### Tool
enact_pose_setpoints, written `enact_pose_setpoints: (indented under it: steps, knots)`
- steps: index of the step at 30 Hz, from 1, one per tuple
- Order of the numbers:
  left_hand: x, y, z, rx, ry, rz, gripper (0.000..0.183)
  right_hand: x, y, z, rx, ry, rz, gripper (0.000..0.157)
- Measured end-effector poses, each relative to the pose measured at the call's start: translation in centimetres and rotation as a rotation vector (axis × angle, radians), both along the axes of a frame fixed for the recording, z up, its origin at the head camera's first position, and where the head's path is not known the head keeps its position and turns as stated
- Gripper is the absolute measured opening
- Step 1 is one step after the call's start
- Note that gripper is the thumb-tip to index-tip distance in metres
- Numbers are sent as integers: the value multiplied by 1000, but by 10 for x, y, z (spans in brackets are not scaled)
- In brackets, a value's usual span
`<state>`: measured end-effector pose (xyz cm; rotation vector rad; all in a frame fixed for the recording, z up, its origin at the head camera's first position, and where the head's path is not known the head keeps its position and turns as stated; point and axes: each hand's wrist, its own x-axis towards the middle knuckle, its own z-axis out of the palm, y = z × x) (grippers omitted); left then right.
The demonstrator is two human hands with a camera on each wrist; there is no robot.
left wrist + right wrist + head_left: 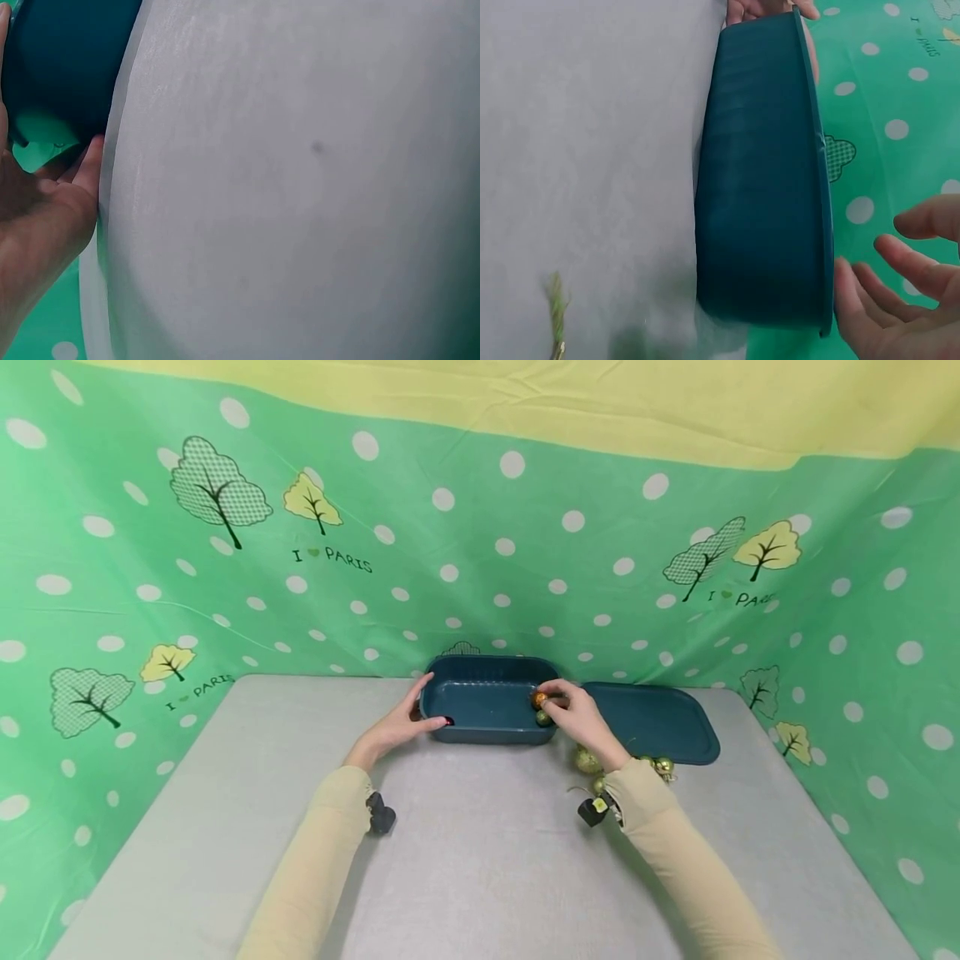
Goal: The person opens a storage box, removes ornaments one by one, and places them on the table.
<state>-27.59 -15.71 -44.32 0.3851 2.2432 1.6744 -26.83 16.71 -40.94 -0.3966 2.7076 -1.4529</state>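
A dark blue rectangular storage box (487,737) stands at the back of the table. At its left end my left hand (397,722) holds the box, thumb at the front rim and fingers along the outside; the left wrist view shows the fingers (88,169) low against its end wall. A red bauble (449,721) lies inside by that thumb. My right hand (573,714) reaches over the right end, beside an orange bauble (539,699) and a green bauble (543,718). In the right wrist view its fingers (911,262) are spread, with nothing visible between them.
A matching blue lid (660,722) lies flat to the right of the box. Several gold-green baubles (587,761) lie under and beside the right wrist, partly hidden. Behind the grey table (480,860) hangs a green dotted cloth (465,543).
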Motion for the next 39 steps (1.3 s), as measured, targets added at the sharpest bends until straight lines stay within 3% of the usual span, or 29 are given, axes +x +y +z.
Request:
enact_pose_setpoints:
  steps: [7, 14, 20, 23, 28, 32, 39]
  knots:
    - [-1, 0, -2, -4, -7, -3, 91, -7, -8, -2, -13, -22, -29, 37]
    - [1, -1, -1, 23, -12, -13, 91, -18, -21, -1, 39, -39, -75, 44]
    - [2, 0, -1, 21, -18, -15, 92, -28, -29, -11, 49, -97, -102, 48]
    - [0, 1, -3, 17, -16, -20, 93, -31, -30, -16, 57, -100, -111, 50]
    - [-11, -2, -19, 27, -14, -11, 93, -34, -33, -16, 62, -117, -116, 52]
    - [-17, -3, -30, 25, 1, -3, 92, -36, -33, -14, 59, -159, -78, 53]
    - [-16, -5, -31, 10, 16, 21, 92, -45, -37, -17, 64, -231, 62, 52]
